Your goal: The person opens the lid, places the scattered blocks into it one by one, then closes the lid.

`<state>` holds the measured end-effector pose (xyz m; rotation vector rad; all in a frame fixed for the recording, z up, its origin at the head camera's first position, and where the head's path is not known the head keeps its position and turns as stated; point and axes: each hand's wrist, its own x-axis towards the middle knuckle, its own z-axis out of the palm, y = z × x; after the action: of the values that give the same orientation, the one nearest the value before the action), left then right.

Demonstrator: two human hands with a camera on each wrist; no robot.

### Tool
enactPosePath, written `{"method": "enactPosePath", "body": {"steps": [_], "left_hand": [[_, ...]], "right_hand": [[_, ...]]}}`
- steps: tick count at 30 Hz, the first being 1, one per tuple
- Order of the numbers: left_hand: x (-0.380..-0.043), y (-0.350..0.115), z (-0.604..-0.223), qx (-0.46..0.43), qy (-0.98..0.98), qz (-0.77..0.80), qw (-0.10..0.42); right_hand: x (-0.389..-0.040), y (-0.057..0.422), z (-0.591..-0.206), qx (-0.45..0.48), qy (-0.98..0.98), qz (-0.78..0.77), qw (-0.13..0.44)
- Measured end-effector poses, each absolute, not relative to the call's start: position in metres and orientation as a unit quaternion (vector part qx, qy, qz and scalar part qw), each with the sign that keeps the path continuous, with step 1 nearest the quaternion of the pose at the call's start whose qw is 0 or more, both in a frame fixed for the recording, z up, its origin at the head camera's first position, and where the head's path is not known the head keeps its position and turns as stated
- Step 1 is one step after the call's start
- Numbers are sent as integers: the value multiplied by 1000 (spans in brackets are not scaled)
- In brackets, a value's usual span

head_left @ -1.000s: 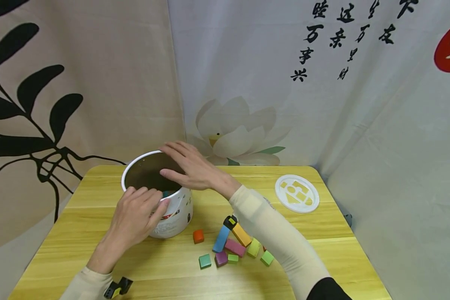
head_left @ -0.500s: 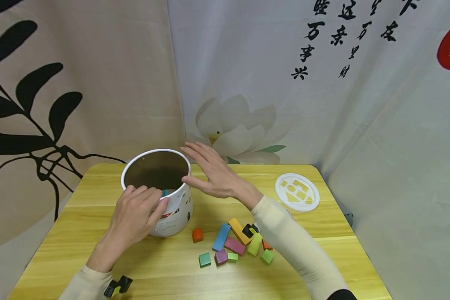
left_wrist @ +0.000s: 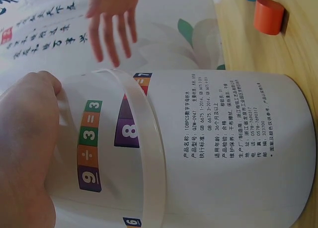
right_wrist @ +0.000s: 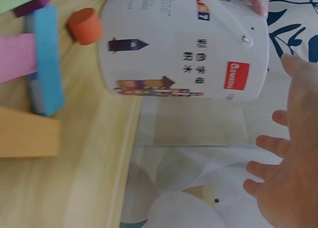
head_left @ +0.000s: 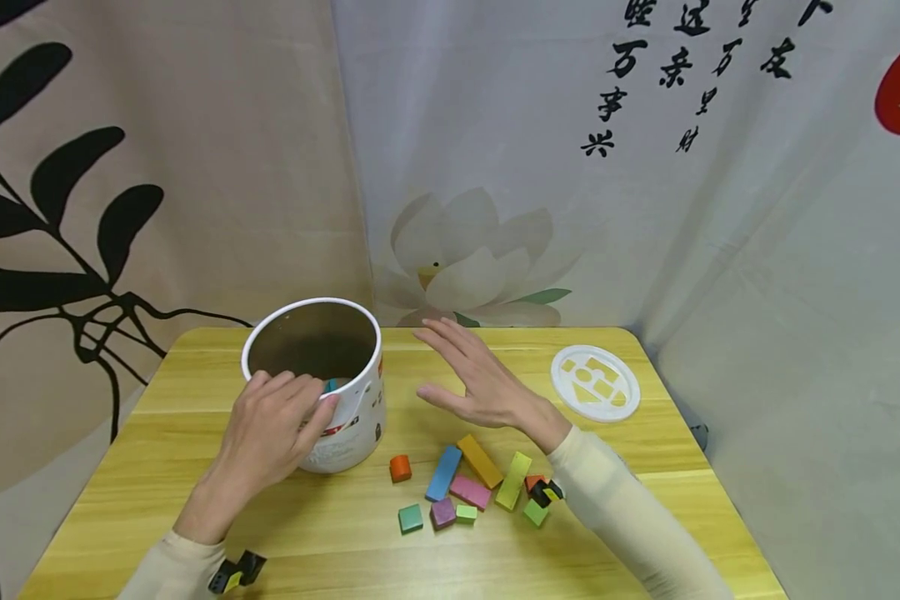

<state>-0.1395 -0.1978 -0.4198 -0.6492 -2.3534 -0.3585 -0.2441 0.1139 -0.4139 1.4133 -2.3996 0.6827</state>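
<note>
- One white bucket (head_left: 356, 437) stands upright on the table (head_left: 307, 550), its axis vertical and its mouth facing up; a small blue piece (head_left: 332, 385) shows inside, by the near rim.
- Left hand (head_left: 270, 429): it grips the bucket's near rim, fingers bent over the edge. The white handle (left_wrist: 155, 173) hangs down the outer wall.
- Right hand (head_left: 487, 383): it holds nothing, its fingers extended and apart, in the air to the right of the bucket and clear of it.
- Several loose blocks lie right of the bucket, on the person's side of the right hand, which is the nearer hand to most of them.
- Just below that palm, the orange block (head_left: 480, 461) slants from far left to near right; the blue block (head_left: 443, 473) and the yellow-green block (head_left: 513, 481) flank it, both slanting the opposite way.
- Closer to the person are the pink block (head_left: 470, 492), purple block (head_left: 443, 513) and teal block (head_left: 410, 518).
- An orange-red cylinder (head_left: 401, 468) sits apart, near the bucket's base.
- Farther right, a white cut-out disc (head_left: 606, 410) lies flat.
- Behind everything hangs a printed cloth (head_left: 487, 125).
</note>
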Motion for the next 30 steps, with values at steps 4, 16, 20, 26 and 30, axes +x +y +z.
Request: {"method": "enactPosePath", "body": {"steps": [4,16,20,26,30], "left_hand": [[-139,-199,-420,-246,-901,-135,330],[-139,-199,-422,-248,-900,-133,333],[-139,-200,-422,-249,-898,-133,336],[-139,-200,-421,-251,-896,-133,340],[-139,-200,-422,-252,-897,-132,337]], "right_hand": [[-239,122,-428,482,-839,224,120],[-218,116,-475,488,-855,173,39],[-212,108,-487,507,-850,142,23],[-203,95,-501,541,-835,97,22],[-197,86,-511,557,-828,66,10]]}}
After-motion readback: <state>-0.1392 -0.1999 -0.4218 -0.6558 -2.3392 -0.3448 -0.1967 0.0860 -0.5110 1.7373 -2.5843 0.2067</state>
